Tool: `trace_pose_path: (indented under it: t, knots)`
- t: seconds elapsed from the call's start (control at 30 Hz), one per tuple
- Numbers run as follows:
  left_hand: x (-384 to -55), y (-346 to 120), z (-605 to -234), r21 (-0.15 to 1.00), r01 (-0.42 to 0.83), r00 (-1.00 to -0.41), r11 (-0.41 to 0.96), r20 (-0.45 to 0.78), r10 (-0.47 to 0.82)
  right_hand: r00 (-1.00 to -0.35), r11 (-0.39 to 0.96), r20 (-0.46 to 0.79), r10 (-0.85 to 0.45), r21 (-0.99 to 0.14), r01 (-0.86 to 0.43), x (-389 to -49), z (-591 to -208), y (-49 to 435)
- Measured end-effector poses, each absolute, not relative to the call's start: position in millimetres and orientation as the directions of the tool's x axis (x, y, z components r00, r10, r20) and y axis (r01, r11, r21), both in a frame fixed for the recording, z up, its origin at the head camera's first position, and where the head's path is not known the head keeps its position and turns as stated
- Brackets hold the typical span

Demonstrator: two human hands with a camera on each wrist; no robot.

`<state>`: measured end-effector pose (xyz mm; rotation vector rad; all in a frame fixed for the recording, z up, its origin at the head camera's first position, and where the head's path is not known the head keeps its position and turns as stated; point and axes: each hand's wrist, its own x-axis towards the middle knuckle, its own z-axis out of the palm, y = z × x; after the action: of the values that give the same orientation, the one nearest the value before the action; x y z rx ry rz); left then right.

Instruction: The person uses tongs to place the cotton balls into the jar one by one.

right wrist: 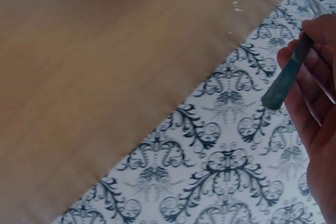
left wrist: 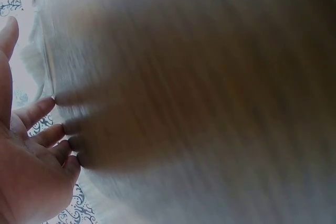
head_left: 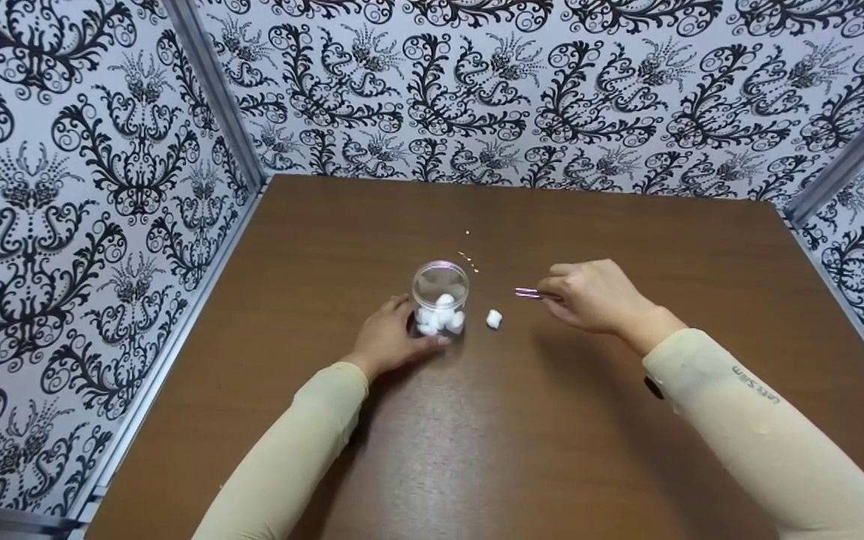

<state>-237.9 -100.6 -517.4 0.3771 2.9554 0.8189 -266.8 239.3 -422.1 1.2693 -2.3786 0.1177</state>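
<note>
My left hand holds a clear round jar from its left side, thumb at the front of the base and fingers alongside. In the left wrist view its fingertips rest on the table. Several white cotton balls fill the lower part of the open-topped jar. One more cotton ball lies on the table just right of the jar. Up and to the right of that ball, my right hand pinches a pair of shiny tweezers. The tweezers' tips point left towards the jar, with nothing visible between them.
A few tiny white bits are scattered on the brown table behind the jar. Panels with a black-and-white scroll pattern stand along the table's back, left and right sides.
</note>
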Motion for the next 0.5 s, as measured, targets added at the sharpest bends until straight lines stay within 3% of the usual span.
trace_pose_path:
  t: [0.5]
  knots:
    - [-238, -100, -516, 0.507, 0.193, -0.973, 0.84, -0.013, 0.231, -0.528, 0.598, 0.355, -0.771, 0.118, -0.793, -272, -451, 245]
